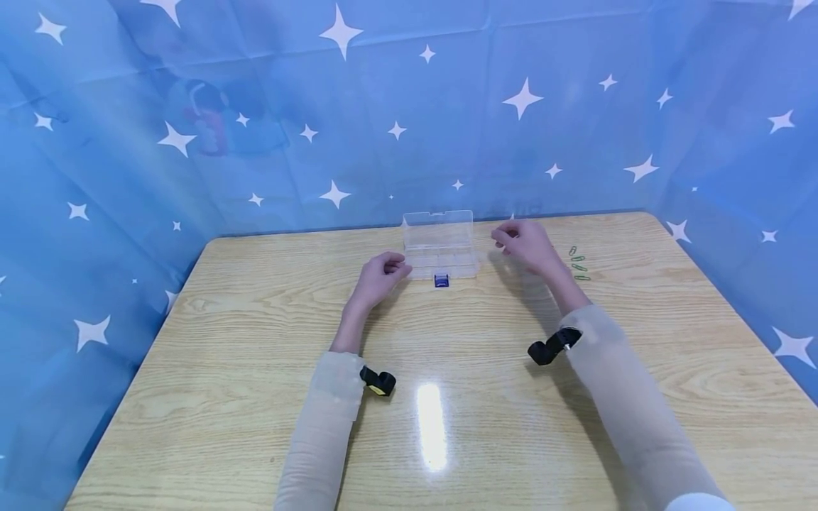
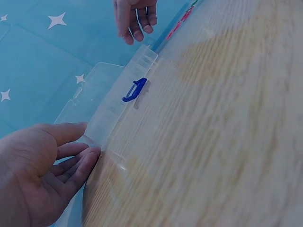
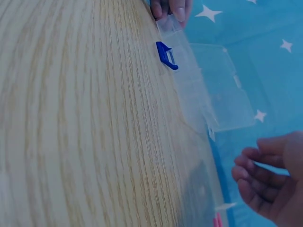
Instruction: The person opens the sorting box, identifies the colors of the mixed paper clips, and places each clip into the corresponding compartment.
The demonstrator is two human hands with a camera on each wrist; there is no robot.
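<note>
A clear plastic compartment box (image 1: pixel 456 271) stands near the table's back edge, its transparent lid (image 1: pixel 437 228) raised at the rear. On its front is a blue latch (image 1: pixel 442 281), also visible in the right wrist view. My left hand (image 1: pixel 378 278) holds the box's left end, with thumb and fingertips at the corner in the left wrist view. To the right of the box, my right hand (image 1: pixel 525 243) hovers apart from it. Its fingers (image 3: pixel 258 172) are loosely bent, and I see nothing between them.
Several green paper clips (image 1: pixel 578 267) lie in a column right of my right hand. Red pieces (image 2: pixel 179 26) show beside them in the left wrist view. A blue star-patterned cloth (image 1: pixel 383 92) hangs behind the wooden table (image 1: pixel 255 397).
</note>
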